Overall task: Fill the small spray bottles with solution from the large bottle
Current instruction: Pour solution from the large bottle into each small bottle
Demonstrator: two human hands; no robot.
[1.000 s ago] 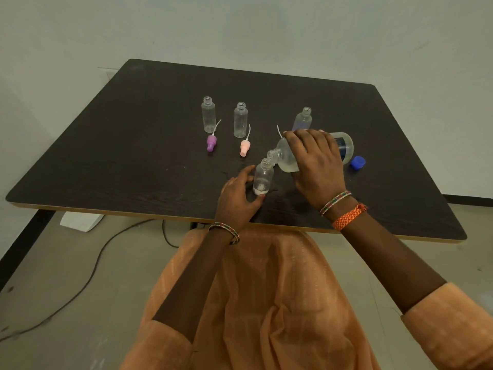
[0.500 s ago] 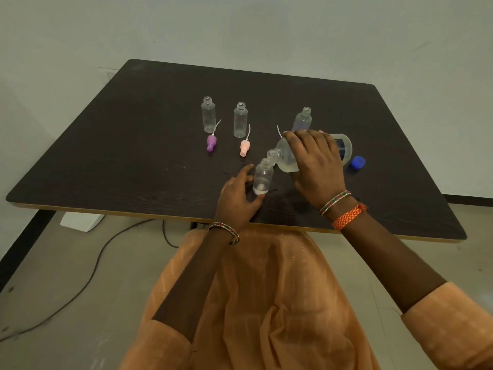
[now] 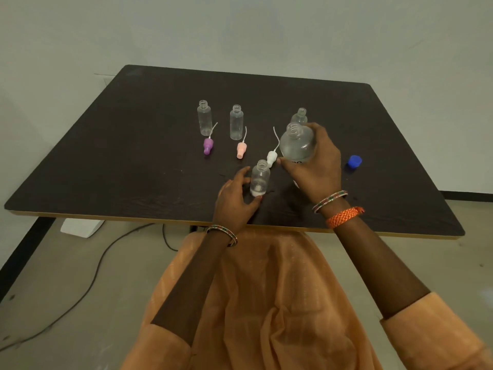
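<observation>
- The large bottle [image 3: 297,145] is held upright over the table [image 3: 133,156] by the right hand [image 3: 317,164], fingers and thumb curled round its clear body; its neck is uncapped and clear liquid is seen inside.
- A small spray bottle [image 3: 259,178] is steadied near the front edge by the left hand [image 3: 234,201], thumb and fingers wrapped loosely about its base; it stands upright, open-necked, with a little liquid at the bottom.
- Two more small clear bottles [image 3: 205,118] [image 3: 236,122] are seen standing further back, uncapped; whether they hold liquid cannot be told.
- A fourth small bottle [image 3: 300,117] is partly hidden behind the large one.
- Spray tops are laid beside them: purple [image 3: 208,145], pink [image 3: 241,149], white [image 3: 271,157], each with a thin dip tube.
- A blue cap [image 3: 354,161] is lying to the right.
</observation>
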